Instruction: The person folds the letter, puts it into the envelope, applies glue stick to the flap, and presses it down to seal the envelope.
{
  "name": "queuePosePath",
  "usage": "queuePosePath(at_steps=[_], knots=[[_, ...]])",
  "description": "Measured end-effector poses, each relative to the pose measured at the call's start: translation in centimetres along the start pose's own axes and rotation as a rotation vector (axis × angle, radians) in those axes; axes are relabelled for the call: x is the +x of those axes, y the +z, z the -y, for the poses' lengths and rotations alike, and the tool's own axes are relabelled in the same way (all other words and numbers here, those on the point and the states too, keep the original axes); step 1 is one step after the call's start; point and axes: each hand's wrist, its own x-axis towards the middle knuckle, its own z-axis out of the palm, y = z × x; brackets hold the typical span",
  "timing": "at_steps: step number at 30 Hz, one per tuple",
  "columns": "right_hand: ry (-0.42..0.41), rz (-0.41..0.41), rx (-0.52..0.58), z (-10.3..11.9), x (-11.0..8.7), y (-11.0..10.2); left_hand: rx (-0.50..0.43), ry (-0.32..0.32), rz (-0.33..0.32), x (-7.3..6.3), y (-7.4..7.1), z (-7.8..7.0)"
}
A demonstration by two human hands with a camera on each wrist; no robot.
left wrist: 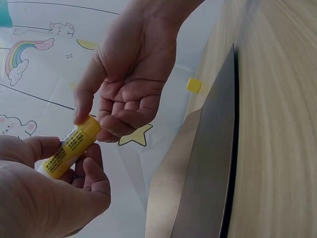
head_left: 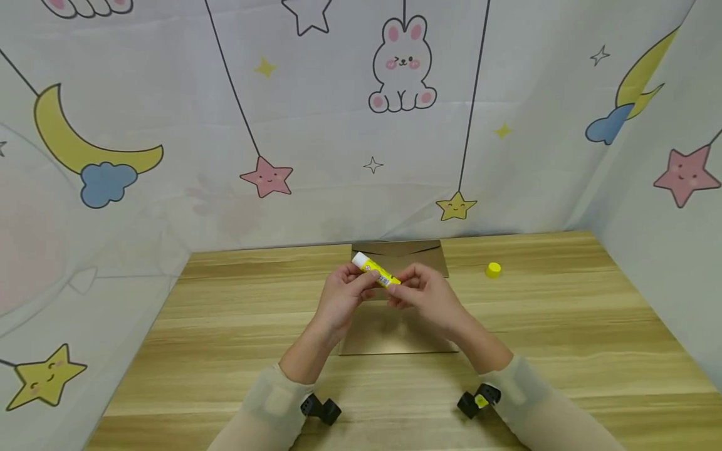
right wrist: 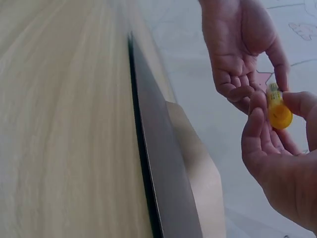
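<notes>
A yellow glue stick (head_left: pixel 369 265) with a white end is held up over the brown envelope (head_left: pixel 400 337), slanting with its white end to the upper left. My left hand (head_left: pixel 338 302) grips its barrel between thumb and fingers. At the yellow bottom end, the thumb and fingers of my right hand (head_left: pixel 434 297) pinch the base. The left wrist view shows printed text along the glue stick (left wrist: pixel 64 154). Below both hands the envelope lies on the table, its flap side toward the back.
A small yellow cap (head_left: pixel 493 270) stands on the wooden table (head_left: pixel 564 326), right of the envelope. Behind the table hangs a white cloth (head_left: pixel 327 106) printed with stars, moons and a rabbit. Each wrist wears a small black camera.
</notes>
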Motion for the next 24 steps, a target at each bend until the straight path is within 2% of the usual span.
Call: queuePosePath(at_steps=[4,8,13,21,24], knots=[[0.132,0.050,0.226,-0.2,0.2,-0.4,0.011,0.007,0.013,0.0,-0.1,0.0],[0.179,0.079,0.359,-0.2,0.1,-0.3,0.030,0.014,0.026,-0.1,-0.1,0.0],[0.152,0.072,0.382,0.0,0.0,-0.1,0.052,0.014,0.033,-0.2,0.0,-0.1],[0.095,0.003,0.326,0.7,0.0,-0.4,0.079,0.003,0.054,-0.4,0.2,-0.4],[0.084,-0.029,0.305,1.0,0.1,-0.8,0.091,-0.011,0.030,-0.5,0.0,-0.6]])
